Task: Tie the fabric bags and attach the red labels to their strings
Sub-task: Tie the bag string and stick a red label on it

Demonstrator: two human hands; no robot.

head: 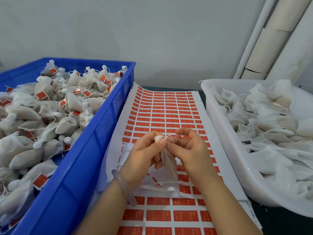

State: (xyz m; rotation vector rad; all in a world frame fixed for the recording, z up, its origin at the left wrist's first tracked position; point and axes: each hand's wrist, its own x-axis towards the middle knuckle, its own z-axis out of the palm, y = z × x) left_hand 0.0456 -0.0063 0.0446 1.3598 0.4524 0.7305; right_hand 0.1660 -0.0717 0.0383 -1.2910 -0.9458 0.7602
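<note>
Gripping the gathered neck of one fabric bag [168, 162] with the left hand [144, 153], fingers curled round it; pinching its white string [169, 137] with the right hand [189, 150], close beside. Held above the middle of a red label sheet [162, 114] spread on the desk [277, 224]. Along the sheet's left edge, a blue crate [81, 167] of tied, labelled bags; along its right, a white tub [221, 133] of untied ones. Behind, grey wall [152, 31], pale pipes [271, 41].
</note>
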